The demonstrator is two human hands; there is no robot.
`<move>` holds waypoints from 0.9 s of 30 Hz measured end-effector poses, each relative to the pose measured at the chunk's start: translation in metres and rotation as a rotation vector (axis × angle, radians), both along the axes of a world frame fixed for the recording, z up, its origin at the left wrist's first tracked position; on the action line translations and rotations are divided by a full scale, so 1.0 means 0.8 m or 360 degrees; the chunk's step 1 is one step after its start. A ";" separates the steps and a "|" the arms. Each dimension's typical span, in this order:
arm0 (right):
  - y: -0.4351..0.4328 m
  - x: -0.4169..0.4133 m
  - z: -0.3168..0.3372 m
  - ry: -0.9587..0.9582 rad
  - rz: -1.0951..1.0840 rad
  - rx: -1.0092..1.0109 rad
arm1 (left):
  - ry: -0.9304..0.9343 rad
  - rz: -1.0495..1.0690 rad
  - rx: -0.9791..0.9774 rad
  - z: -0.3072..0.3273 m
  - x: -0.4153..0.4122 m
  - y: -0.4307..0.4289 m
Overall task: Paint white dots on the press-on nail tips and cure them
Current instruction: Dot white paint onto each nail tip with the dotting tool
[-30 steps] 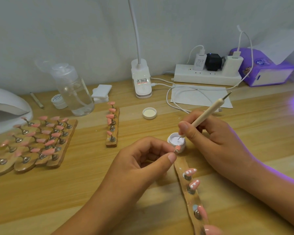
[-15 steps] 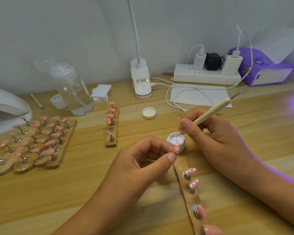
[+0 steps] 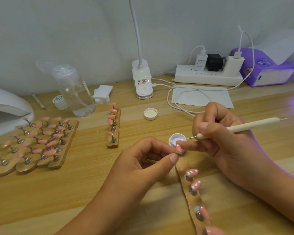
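A pink nail tip (image 3: 178, 148) stands tilted before the open white paint pot (image 3: 176, 138). The cream dotting tool (image 3: 244, 127) lies near level, ball end beside the pot's rim. Two dotted tips (image 3: 192, 172) sit on the near strip (image 3: 193, 201).

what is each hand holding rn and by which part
The left hand pinches a pink nail tip by its base, thumb against forefinger. The right hand holds the dotting tool by the front of its handle, just behind the metal point.
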State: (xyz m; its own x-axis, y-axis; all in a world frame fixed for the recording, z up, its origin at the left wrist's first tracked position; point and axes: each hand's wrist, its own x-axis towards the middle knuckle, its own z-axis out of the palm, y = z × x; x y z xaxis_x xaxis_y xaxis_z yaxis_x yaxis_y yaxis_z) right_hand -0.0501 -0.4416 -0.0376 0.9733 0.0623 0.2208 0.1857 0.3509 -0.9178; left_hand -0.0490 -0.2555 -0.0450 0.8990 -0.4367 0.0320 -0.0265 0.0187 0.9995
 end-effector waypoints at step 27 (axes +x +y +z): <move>0.005 0.000 -0.002 0.0074 0.0064 -0.0121 | -0.0027 -0.0018 0.0005 -0.001 -0.001 0.001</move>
